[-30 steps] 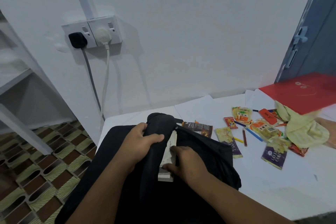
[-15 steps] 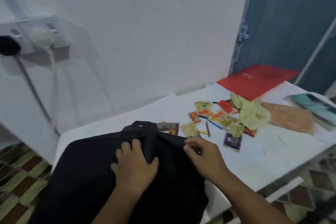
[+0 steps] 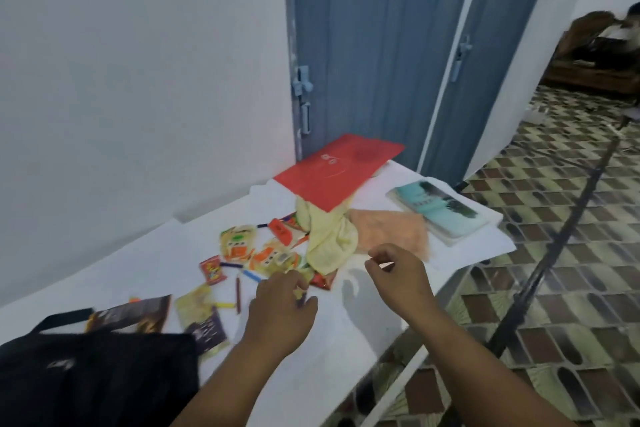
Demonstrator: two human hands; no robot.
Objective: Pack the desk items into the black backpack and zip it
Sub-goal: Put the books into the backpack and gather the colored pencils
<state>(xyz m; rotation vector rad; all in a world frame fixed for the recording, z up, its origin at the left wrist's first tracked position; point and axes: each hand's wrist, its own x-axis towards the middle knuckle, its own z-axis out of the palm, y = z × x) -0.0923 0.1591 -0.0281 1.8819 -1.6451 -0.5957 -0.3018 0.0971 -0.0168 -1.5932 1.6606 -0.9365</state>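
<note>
The black backpack lies at the near left of the white table. Beyond it are scattered snack packets, crayons, a dark packet and a purple-yellow sachet. A red folder rests on a yellow cloth, next to an orange cloth and a teal book. My left hand is down among the packets, its fingers curled on a small sachet that is mostly hidden. My right hand hovers over the table near the yellow cloth, loosely curled and holding nothing.
A blue door stands behind the table's far end. The table's right edge drops to a patterned tile floor. A dark slanted pole crosses the floor on the right. A white wall runs along the left.
Both hands have left the backpack and moved right to the scattered items. My left hand has closed on a sachet. The view has swung right.
</note>
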